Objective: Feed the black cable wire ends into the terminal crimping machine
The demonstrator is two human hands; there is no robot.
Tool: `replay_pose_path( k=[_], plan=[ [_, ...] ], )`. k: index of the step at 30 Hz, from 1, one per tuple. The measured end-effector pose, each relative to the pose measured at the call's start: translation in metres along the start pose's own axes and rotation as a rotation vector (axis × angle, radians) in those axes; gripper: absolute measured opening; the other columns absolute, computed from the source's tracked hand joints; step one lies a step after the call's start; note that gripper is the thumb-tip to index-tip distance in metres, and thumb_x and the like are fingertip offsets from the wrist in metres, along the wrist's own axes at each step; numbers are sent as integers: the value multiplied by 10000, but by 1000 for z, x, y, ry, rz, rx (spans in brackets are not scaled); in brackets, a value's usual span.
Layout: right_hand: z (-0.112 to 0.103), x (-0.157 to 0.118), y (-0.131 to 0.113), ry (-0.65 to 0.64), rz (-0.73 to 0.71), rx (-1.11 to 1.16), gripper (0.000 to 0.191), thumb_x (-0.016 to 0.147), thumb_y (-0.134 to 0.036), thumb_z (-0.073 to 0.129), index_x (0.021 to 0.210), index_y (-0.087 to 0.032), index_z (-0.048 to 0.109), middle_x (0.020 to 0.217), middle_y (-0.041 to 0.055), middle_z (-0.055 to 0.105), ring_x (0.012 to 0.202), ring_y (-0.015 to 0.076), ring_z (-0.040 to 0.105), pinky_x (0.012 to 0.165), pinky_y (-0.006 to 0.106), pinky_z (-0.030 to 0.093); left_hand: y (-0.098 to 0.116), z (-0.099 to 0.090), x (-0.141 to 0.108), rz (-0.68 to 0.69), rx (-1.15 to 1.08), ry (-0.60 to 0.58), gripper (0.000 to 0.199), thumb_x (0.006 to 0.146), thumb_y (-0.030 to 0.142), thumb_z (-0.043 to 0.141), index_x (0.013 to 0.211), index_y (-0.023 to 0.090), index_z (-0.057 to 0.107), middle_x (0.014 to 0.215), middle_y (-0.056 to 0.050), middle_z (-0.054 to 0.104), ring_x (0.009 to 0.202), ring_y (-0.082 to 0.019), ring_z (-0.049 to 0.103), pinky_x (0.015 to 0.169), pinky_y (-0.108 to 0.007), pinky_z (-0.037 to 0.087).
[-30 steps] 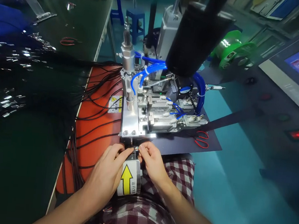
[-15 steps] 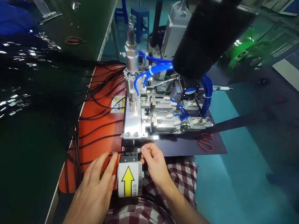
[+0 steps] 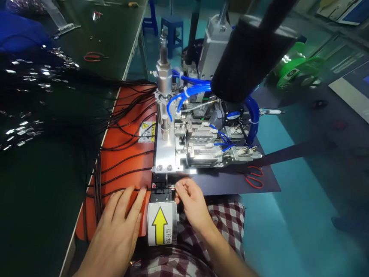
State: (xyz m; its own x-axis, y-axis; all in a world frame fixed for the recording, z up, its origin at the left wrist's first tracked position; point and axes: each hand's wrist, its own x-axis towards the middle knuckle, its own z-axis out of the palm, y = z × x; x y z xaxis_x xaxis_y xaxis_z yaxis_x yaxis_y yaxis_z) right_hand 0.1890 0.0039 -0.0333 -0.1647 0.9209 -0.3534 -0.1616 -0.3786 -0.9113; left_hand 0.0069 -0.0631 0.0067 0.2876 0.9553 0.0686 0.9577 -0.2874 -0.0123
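A thin black cable (image 3: pixel 140 190) runs over the orange plate (image 3: pixel 129 144) into a black slotted holder (image 3: pixel 162 188) at the front of the machine. At its right end, small coloured wire ends (image 3: pixel 173 187) show. My right hand (image 3: pixel 189 198) pinches this wire end between thumb and forefinger. Flat on the plate, my left hand (image 3: pixel 122 219) has its fingers spread, with the tips touching the cable just left of the holder. A white cover (image 3: pixel 152 235) with a yellow arrow sits between both hands.
Several black cables (image 3: pixel 123 155) lie across the plate, with a large bundle on the left table. Behind the holder stands a metal machine (image 3: pixel 164 156) with blue air tubes (image 3: pixel 197 89). Red-handled scissors (image 3: pixel 254 178) lie right; a black cylinder (image 3: pixel 247 64) hangs above.
The cable lies a little further into the holder, and the small ring-like spot by my left fingertips no longer shows. Both hands keep nearly the same place; the view has shifted slightly.
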Motion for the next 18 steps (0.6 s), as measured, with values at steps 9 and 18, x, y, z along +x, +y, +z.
replay_pose_path(
  k=[9,18],
  plan=[
    [0,1,1,4,-7,-8,285,816,-464,572,739,-196,509,566,-55,500,519,117,484,567,268,386,-13,2,10,73,-39,22,466,911,200,377,1366,103,368,1417,-190,341,1317,-327,308,981,-482,453],
    [1,1,-3,22,15,6,304,783,-481,598,732,-194,511,555,-55,502,505,117,477,548,266,383,-3,-11,23,91,-176,-24,437,883,143,391,1315,146,461,1285,-149,490,1146,-304,460,905,-465,498]
  ],
)
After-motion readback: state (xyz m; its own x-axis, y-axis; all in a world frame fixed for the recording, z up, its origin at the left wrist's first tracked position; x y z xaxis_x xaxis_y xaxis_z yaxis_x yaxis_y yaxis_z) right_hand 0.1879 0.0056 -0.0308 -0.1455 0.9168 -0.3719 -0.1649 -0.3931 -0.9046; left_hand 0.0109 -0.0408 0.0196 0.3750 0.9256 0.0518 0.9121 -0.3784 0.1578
